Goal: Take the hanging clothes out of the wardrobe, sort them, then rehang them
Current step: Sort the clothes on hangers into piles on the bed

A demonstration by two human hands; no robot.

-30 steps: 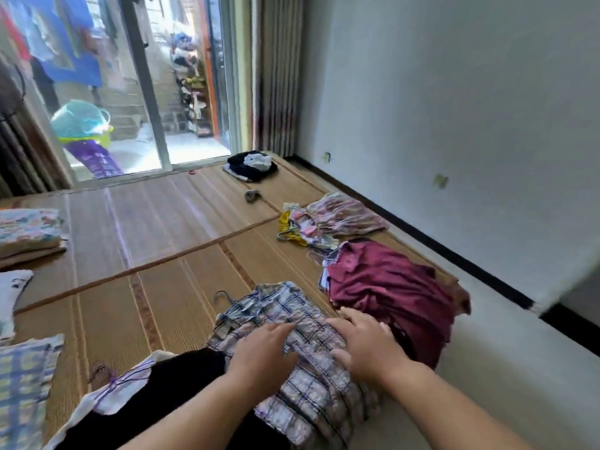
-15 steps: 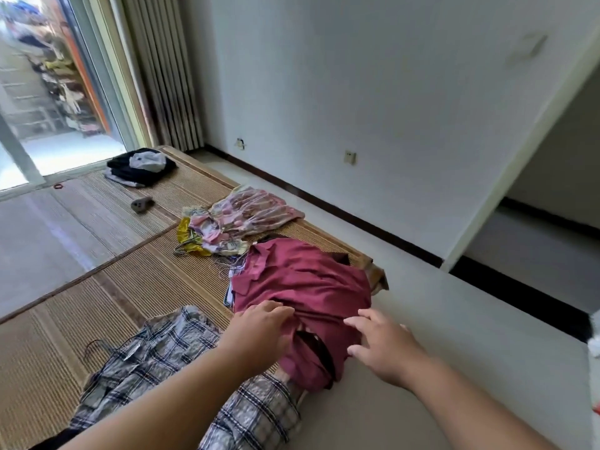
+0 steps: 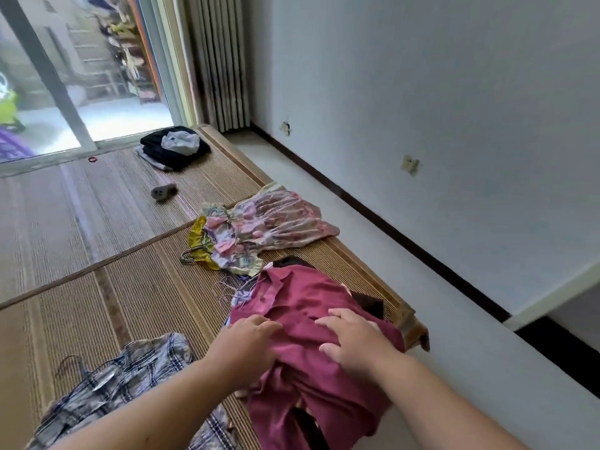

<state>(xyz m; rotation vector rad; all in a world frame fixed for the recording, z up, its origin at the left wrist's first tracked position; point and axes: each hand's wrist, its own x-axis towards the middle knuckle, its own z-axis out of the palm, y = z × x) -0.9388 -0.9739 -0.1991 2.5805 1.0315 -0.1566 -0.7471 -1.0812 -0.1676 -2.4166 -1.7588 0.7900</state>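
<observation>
A maroon shirt (image 3: 305, 297) lies on top of a clothes pile at the mat's right edge, with thin wire hangers poking out at its collar. My left hand (image 3: 246, 345) rests on the shirt's left side, fingers slightly spread. My right hand (image 3: 354, 339) presses flat on its right side. A grey plaid shirt (image 3: 117, 388) on a hanger lies to the left, partly under my left forearm. Beyond the maroon pile sits a pink floral dress (image 3: 263, 228) on a yellow garment.
The woven straw mat (image 3: 136, 287) covers a low platform whose wooden corner (image 3: 412, 329) drops to a pale floor on the right. A black and white folded pile (image 3: 175, 147) and a small grey object (image 3: 162, 192) lie farther back, near the glass door (image 3: 65, 92).
Both hands left the plaid shirt and moved right onto the maroon shirt. My view swung right, and my right hand has now come down flat on the maroon cloth.
</observation>
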